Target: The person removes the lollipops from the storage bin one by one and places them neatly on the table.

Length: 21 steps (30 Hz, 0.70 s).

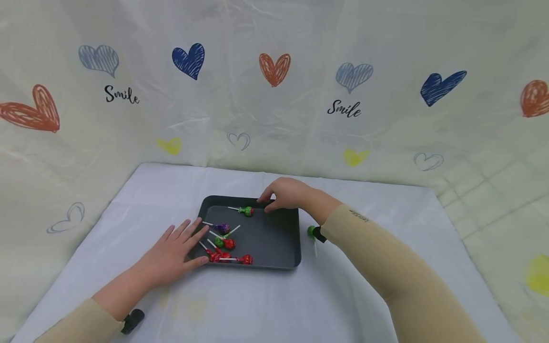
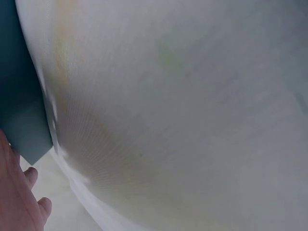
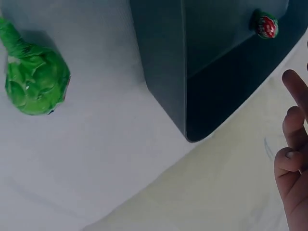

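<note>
Several wrapped lollipops lie in a dark grey tray [image 1: 266, 264]. Red lollipops [image 1: 246, 259] are bunched at its near left, beside a purple lollipop [image 1: 223, 228]. Farther back lies a green-and-red lollipop [image 1: 246, 211]. My left hand [image 1: 169, 257] is spread flat across the tray's left rim, fingertips close to the bunch. Over the far rim, my right hand [image 1: 289, 193] has its thumb and fingers apart; I see nothing between them. In the right wrist view its fingers [image 3: 292, 178] show at the right edge. Outside the tray, a green lollipop [image 3: 36, 84] lies below my right wrist.
The tray stands on a table with a white cloth [image 1: 240, 305]. Behind it hangs a pale sheet [image 1: 300, 28] printed with hearts. Each wrist carries a small black device [image 1: 133, 320]. The left wrist view shows mostly cloth and the tray's outer wall [image 2: 24, 96].
</note>
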Tool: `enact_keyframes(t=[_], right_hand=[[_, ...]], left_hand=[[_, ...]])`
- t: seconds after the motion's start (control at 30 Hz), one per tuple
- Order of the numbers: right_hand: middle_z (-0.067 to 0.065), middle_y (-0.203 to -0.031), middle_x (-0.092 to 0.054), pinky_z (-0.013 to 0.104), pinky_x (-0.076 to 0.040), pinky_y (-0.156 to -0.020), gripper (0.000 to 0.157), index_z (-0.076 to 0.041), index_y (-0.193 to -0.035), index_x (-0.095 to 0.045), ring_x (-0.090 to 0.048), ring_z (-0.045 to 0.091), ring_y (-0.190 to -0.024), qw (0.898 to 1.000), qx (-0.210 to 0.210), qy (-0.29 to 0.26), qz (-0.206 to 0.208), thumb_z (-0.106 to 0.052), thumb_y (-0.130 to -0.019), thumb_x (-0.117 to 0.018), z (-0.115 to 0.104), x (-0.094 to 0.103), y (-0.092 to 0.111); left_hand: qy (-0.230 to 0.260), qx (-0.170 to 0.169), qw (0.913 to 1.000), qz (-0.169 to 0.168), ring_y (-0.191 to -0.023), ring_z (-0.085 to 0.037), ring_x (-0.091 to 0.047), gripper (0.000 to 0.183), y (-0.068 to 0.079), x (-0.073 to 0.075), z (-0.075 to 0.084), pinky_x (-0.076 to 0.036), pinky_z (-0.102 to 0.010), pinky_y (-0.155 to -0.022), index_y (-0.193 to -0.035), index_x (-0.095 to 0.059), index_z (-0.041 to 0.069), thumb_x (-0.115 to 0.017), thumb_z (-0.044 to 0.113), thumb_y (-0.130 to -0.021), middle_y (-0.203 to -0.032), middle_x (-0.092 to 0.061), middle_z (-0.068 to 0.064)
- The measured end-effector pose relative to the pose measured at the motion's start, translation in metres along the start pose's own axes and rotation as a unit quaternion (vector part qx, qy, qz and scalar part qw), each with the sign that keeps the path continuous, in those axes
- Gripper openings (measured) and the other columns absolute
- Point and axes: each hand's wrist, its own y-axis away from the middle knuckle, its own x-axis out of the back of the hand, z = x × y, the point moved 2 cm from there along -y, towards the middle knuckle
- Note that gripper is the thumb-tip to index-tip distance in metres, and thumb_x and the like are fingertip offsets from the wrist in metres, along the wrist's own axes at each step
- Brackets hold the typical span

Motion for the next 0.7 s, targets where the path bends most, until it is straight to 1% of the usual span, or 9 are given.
enact_keyframes(t=[0.1,0.17,0.33,0.43,0.7], right_hand=[[-0.009,-0.109,-0.071,0.029,-0.051,-0.088,0.038,-0.025,-0.126,-0.071,-0.063,0.009,-0.098,1.0,0.001,0.027,-0.004,-0.034,-0.089,-0.075,-0.002,-0.004,-0.008],[-0.01,-0.106,-0.071,0.029,-0.051,-0.086,0.039,-0.027,-0.127,-0.07,-0.062,0.007,-0.096,0.999,-0.004,0.049,-0.008,-0.036,-0.09,-0.075,-0.004,-0.007,-0.014],[-0.011,-0.101,-0.07,0.027,-0.052,-0.083,0.039,-0.03,-0.127,-0.069,-0.061,0.005,-0.091,0.997,-0.022,0.076,-0.016,-0.038,-0.09,-0.074,-0.008,-0.011,-0.027],[-0.011,-0.1,-0.07,0.028,-0.052,-0.082,0.038,-0.029,-0.127,-0.07,-0.061,0.005,-0.091,0.995,-0.032,0.088,-0.018,-0.038,-0.09,-0.074,-0.011,-0.014,-0.034],[-0.009,-0.107,-0.071,0.029,-0.053,-0.086,0.035,-0.026,-0.123,-0.072,-0.063,0.007,-0.095,0.992,-0.032,0.122,-0.017,-0.04,-0.091,-0.073,-0.021,-0.022,-0.048]], left_hand=[[0.001,0.001,1.0,-0.001,-0.15,-0.038,-0.015,0.093,-0.001,0.001,0.001,-0.011,-0.063,-0.117,-0.158,-0.028,0.02,-0.033,0.081,-0.088,-0.165,-0.017,-0.008],[0.002,0.001,1.0,-0.001,-0.15,-0.038,-0.015,0.094,-0.001,0.002,0.001,-0.011,-0.063,-0.117,-0.158,-0.028,0.02,-0.033,0.082,-0.088,-0.165,-0.017,-0.008],[0.003,0.002,1.0,-0.001,-0.15,-0.039,-0.015,0.092,-0.001,0.003,0.002,-0.011,-0.063,-0.117,-0.158,-0.028,0.02,-0.038,0.079,-0.089,-0.165,-0.017,-0.008],[0.003,0.003,1.0,-0.001,-0.15,-0.039,-0.015,0.09,-0.001,0.004,0.002,-0.01,-0.063,-0.117,-0.158,-0.028,0.02,-0.04,0.077,-0.09,-0.165,-0.017,-0.008],[0.004,0.005,1.0,-0.002,-0.15,-0.039,-0.014,0.09,-0.001,0.002,0.001,-0.011,-0.062,-0.118,-0.158,-0.028,0.02,-0.042,0.076,-0.09,-0.165,-0.017,-0.008]])
